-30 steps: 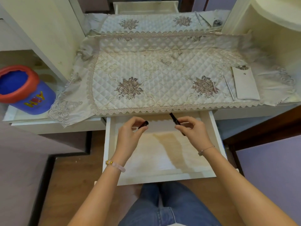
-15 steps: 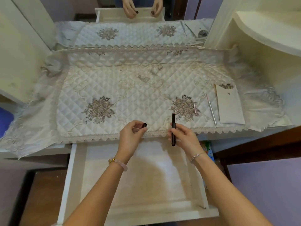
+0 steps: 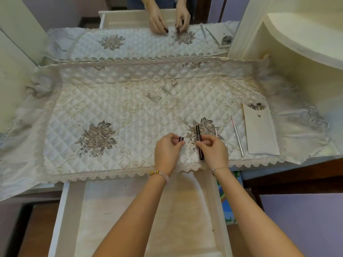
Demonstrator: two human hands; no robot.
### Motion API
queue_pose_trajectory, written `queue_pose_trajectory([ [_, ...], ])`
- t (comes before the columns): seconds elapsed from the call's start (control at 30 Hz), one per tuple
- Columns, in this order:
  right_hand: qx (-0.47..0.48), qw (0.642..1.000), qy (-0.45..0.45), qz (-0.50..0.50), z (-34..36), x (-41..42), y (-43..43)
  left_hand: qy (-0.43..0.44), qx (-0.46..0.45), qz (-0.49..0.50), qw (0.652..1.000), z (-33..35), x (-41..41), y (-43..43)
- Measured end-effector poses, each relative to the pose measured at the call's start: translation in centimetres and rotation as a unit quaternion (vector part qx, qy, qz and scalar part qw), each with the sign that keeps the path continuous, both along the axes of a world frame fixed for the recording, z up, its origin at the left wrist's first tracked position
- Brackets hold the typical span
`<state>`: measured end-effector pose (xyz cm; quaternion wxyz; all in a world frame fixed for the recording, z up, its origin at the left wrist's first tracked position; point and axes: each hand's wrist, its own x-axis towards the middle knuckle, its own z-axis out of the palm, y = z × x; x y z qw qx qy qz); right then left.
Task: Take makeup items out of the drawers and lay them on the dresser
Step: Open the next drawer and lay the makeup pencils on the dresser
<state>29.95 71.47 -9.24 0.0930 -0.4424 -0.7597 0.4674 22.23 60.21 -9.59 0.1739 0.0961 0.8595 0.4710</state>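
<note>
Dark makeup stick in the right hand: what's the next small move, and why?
Probably lower the dark makeup stick onto the quilted cover and let go. The right hand pinches it just over the cover near its front edge, left of the thin metal tool lying there. The small dark piece in the left hand could follow.

soft even daylight, faint shadows, wide-angle edge distortion

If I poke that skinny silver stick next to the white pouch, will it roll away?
The silver stick looks thin and round, so a sideways poke would probably roll it. The quilted cloth has soft dimples, which may stop it quickly, and the pouch lies close on one side. It looks like metal, so likely stiff, not bendy.
</note>
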Motion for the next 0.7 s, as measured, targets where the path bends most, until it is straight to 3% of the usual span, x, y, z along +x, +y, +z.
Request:
queue_pose_trajectory([
  [0.4,0.087,0.996,-0.018,0.022,-0.5,1.0,-0.1,0.086,-0.112,-0.044,0.989,-0.4,1.2,2.2],
  [0.7,0.102,0.994,-0.022,0.039,-0.4,2.1,0.2,0.088,-0.118,-0.05,0.988,-0.1,1.5,1.6],
])
